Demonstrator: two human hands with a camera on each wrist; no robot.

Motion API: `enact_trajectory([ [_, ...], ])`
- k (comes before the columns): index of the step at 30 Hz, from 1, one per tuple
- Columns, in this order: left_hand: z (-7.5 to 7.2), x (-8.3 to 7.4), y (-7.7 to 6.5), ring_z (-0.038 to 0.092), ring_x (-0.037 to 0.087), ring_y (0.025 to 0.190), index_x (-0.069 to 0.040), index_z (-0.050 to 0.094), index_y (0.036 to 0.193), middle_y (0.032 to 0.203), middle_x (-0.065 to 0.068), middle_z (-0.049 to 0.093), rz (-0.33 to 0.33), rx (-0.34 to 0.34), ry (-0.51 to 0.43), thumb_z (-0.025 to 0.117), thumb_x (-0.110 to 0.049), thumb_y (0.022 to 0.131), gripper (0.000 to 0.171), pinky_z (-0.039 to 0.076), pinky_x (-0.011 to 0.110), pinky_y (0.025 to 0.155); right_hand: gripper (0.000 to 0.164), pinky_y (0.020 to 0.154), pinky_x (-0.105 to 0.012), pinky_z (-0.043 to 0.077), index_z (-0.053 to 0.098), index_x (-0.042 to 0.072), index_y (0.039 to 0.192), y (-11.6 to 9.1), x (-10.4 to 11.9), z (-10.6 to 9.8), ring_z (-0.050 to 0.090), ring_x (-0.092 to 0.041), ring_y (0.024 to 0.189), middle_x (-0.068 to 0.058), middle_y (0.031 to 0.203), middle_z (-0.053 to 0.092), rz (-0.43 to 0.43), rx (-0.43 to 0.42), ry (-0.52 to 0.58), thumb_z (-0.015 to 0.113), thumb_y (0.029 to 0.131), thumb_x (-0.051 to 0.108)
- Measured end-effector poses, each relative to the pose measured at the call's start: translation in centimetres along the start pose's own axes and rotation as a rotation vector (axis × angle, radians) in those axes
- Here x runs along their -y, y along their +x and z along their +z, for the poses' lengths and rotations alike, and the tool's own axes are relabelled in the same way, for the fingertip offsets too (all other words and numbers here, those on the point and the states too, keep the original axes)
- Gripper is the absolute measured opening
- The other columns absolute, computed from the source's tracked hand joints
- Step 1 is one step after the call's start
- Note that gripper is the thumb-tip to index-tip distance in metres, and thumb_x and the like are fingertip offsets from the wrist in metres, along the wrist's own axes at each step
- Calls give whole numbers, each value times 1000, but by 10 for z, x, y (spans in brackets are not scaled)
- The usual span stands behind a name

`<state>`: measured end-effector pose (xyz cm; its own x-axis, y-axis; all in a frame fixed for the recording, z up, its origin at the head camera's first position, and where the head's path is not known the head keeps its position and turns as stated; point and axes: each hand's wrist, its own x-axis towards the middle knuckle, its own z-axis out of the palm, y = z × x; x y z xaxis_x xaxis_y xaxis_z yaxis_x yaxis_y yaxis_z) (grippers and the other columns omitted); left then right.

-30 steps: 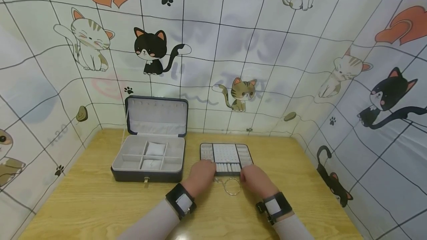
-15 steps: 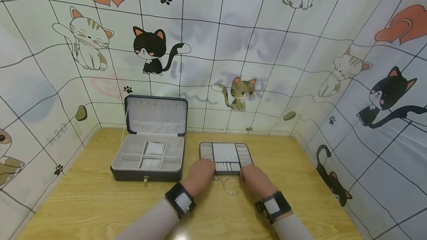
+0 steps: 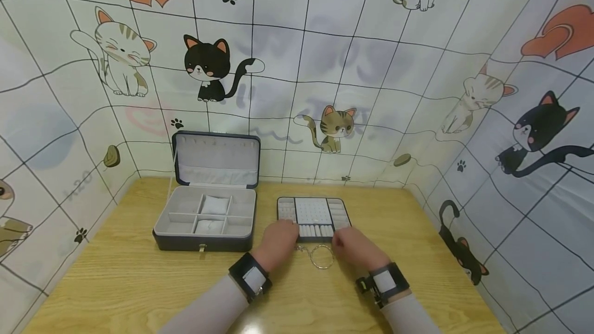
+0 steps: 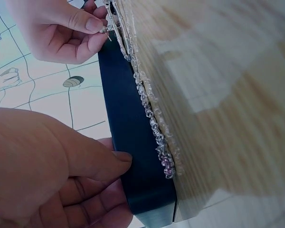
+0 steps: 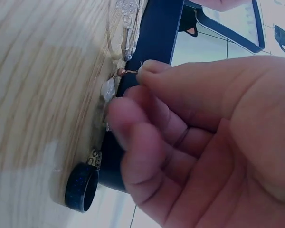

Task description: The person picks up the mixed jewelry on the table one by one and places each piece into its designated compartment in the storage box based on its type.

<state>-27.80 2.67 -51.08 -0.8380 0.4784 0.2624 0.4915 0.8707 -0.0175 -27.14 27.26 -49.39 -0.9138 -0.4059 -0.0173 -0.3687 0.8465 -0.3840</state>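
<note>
A dark-sided jewelry tray (image 3: 313, 212) with pale compartments lies on the table. My left hand (image 3: 280, 237) grips its front left corner, the thumb (image 4: 119, 162) against the dark side and the other fingers curled by the end. At the front right corner, my right hand (image 3: 357, 247) pinches a small earring (image 5: 126, 72) with a thin wire, between thumb and index finger; most of it is hidden by the fingertips. Along the tray's front edge lies a bracelet (image 3: 322, 257), with a beaded chain (image 4: 153, 124) beside it. A dark sparkly ring (image 5: 76, 190) stands near the right corner.
Left of the tray stands a dark jewelry box (image 3: 204, 244) with its lid (image 3: 217, 161) raised and two small cushions in its compartments. Cat-printed cloth (image 3: 278, 55) walls the back and sides of the wooden table (image 3: 116, 282).
My right wrist has turned slightly and shifted a little to the right, its fingers still at the tray's front right. The left hand stays on the tray.
</note>
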Motion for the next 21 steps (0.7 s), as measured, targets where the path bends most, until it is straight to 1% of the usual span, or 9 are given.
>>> enact_trajectory([
  [4, -2, 0, 0, 65, 18, 75, -13, 72, 91, 82, 2, 69, 2, 6, -5, 72, -9, 95, 6, 55, 33, 58, 16, 68, -26, 49, 68, 17, 84, 1, 0, -2, 55, -10, 75, 7, 83, 62, 16, 4, 51, 70, 95, 6],
  [13, -4, 1, -1, 65, 18, 75, -12, 72, 92, 83, 2, 69, 11, 1, 3, 72, -10, 95, 4, 56, 32, 59, 11, 69, -26, 53, 71, 13, 89, 4, 0, -1, 59, -11, 76, 5, 87, 67, -3, 19, 136, 69, 97, 7],
  [19, -5, 1, -2, 66, 18, 75, -12, 72, 91, 81, 2, 68, 18, -10, 6, 73, -9, 95, 5, 56, 33, 59, 9, 73, -27, 55, 72, 14, 91, 6, -3, 0, 61, -12, 82, 6, 89, 67, 47, 4, 192, 69, 99, 11],
  [21, -5, 2, -3, 66, 18, 75, -12, 71, 91, 82, 2, 68, 18, -8, 3, 73, -9, 94, 5, 56, 33, 60, 6, 73, -27, 55, 72, 13, 94, 7, -4, 0, 61, -12, 82, 6, 90, 67, 62, -9, 203, 70, 100, 13],
])
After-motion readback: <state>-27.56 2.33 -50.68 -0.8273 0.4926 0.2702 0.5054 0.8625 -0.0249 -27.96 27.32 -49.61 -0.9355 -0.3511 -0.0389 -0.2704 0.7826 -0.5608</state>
